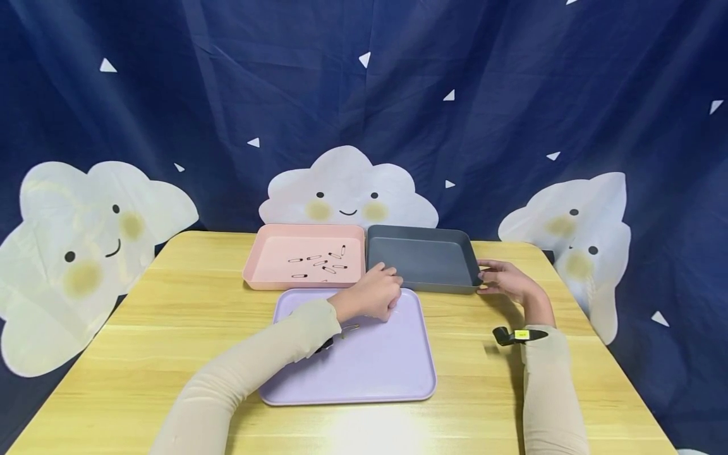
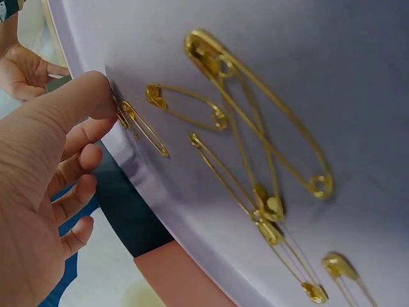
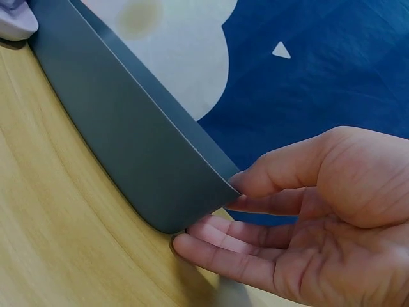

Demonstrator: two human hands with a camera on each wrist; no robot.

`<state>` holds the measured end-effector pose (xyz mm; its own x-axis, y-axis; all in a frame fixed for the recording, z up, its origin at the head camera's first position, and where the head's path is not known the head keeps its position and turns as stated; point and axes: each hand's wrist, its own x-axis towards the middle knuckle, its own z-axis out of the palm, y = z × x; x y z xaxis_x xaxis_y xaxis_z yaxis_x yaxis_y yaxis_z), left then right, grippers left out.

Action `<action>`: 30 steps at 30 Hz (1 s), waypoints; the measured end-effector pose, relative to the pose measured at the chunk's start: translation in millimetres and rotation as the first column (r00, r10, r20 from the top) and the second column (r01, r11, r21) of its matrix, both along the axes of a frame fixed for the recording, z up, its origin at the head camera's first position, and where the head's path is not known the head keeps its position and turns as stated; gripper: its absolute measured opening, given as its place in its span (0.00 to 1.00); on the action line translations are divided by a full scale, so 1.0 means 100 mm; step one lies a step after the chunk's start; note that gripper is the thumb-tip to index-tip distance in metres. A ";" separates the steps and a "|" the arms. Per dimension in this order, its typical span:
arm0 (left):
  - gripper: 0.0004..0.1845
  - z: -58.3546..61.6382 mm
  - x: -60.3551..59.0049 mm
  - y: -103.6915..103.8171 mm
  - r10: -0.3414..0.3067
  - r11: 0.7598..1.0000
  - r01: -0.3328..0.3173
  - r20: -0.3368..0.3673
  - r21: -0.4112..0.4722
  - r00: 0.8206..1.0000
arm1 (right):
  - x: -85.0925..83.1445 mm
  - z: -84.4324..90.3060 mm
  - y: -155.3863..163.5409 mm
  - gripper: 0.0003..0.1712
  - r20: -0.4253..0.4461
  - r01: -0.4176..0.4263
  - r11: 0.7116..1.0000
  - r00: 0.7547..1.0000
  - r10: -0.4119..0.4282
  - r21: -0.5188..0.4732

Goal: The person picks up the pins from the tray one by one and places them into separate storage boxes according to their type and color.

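My left hand (image 1: 375,292) is over the far edge of a lilac tray (image 1: 392,373), palm down, fingers bent. In the left wrist view its thumb tip is right at a small gold safety pin (image 2: 121,115) by the tray's edge; the index fingertip is hidden, and I cannot tell if the pin is pinched. Several gold safety pins (image 2: 281,137) of different sizes lie on the lilac tray nearby. My right hand (image 3: 319,204) grips the near right corner of a dark grey tray (image 3: 128,134), thumb at the rim and fingers against the outside wall.
A pink tray (image 1: 267,259) holding several dark-looking safety pins (image 1: 328,270) stands left of the grey tray, side against side. Both sit behind the lilac tray on a wooden table (image 1: 472,392). A blue curtain (image 1: 483,145) with clouds hangs behind the table.
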<state>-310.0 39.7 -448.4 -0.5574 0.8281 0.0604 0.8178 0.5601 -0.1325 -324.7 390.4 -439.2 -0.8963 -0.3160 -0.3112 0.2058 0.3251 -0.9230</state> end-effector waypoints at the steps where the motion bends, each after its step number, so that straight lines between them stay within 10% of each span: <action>1: 0.04 0.00 0.00 0.00 0.000 1.000 0.000 0.002 0.000 1.000 | 0.00 0.00 0.00 0.36 0.000 0.001 1.000 1.000 -0.001 0.000; 30: 0.06 0.03 0.03 -0.02 -0.057 0.990 0.068 -0.096 0.124 0.994 | -0.01 -0.01 0.00 0.36 -0.011 -0.002 1.000 1.000 0.001 -0.011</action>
